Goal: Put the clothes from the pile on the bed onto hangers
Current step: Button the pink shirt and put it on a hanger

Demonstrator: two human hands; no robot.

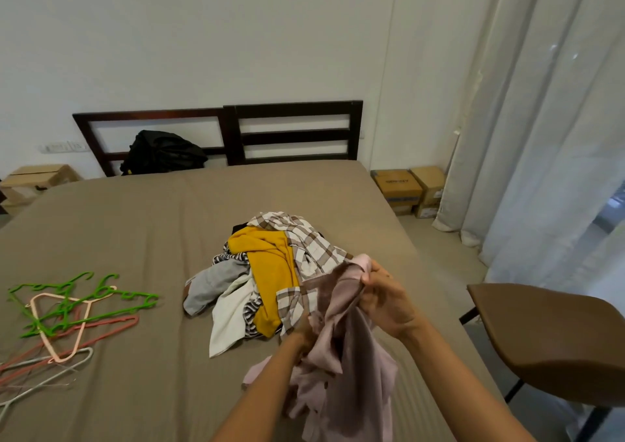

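Right hand (382, 301): fingers curled, pinching a bunched upper edge of the pink shirt (345, 367). The rest of the cloth hangs below those fingers and trails onto the bed (135, 221).

Left hand (304, 331): sunk into the folds lower down, fingers covered by cloth, so I cannot tell its grip.

Judgement: the shirt is held up, partly clear of the clothes pile (267, 272), probably so it hangs loose and the collar or shoulders can be found.

The pile lies just beyond the fingertips, with the plaid shirt (314, 249) nearest.

Hangers (67, 313) lie tangled well to the left of the left hand. None is in hand, so expect a reach and some untangling.
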